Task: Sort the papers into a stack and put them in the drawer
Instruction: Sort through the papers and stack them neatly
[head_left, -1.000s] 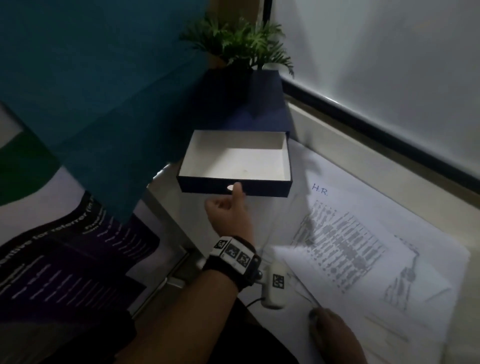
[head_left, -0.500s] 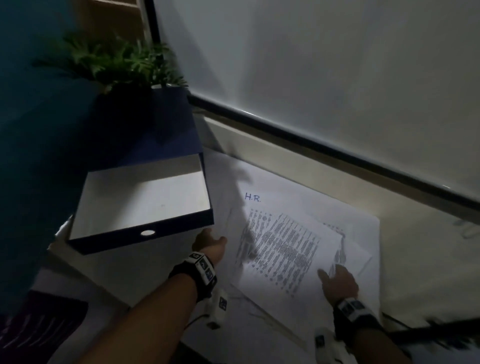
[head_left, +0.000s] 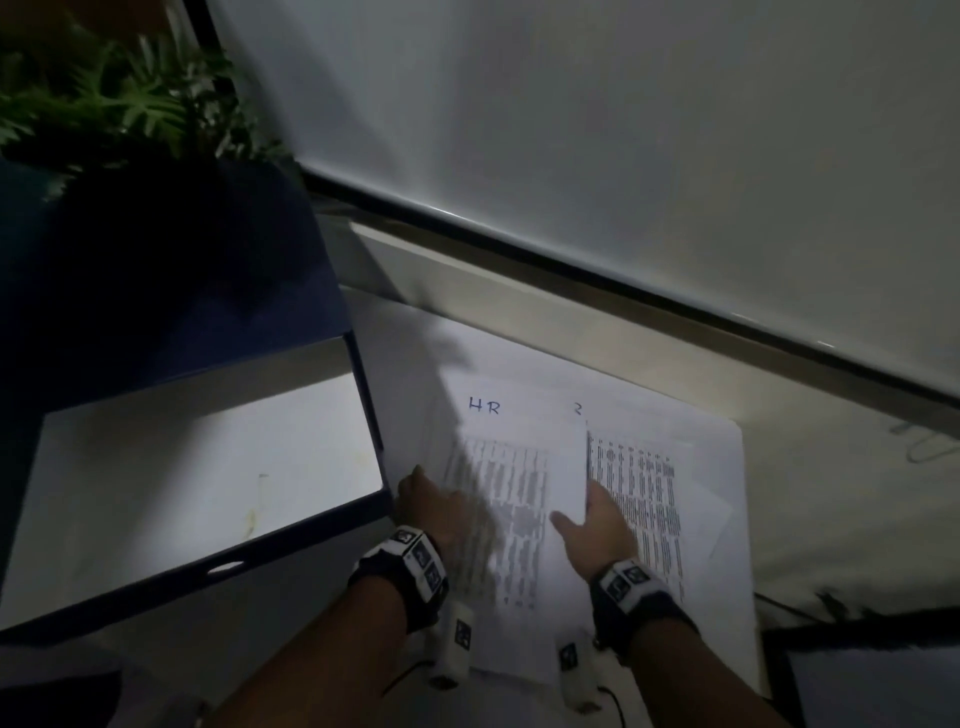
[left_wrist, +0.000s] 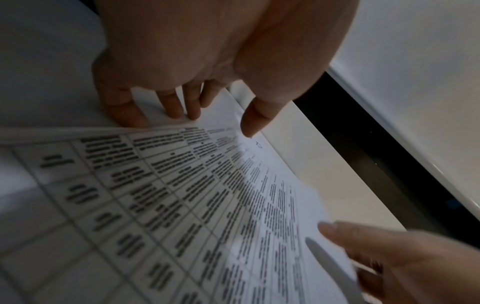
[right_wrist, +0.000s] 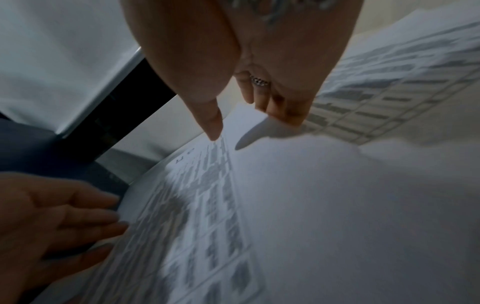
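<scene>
Gathering loose papers (head_left: 519, 499) on the counter (head_left: 291, 613), a person works at the sorting step, with nothing yet in the open drawer (head_left: 197, 483) just to the left. The left hand (head_left: 436, 506) pinches the near-left edge of the top "HR" sheet (head_left: 514, 467), fingers (left_wrist: 124, 111) curled beneath it and thumb above. The right hand (head_left: 597, 519) pinches the opposite edge, fingers tucked under, thumb on top, the sheet bowing up between them. More printed pages (head_left: 654, 499) lie fanned underneath, overlapping and askew. Next, by the look of it, comes squaring those pages under this sheet before the stack goes into the drawer.
</scene>
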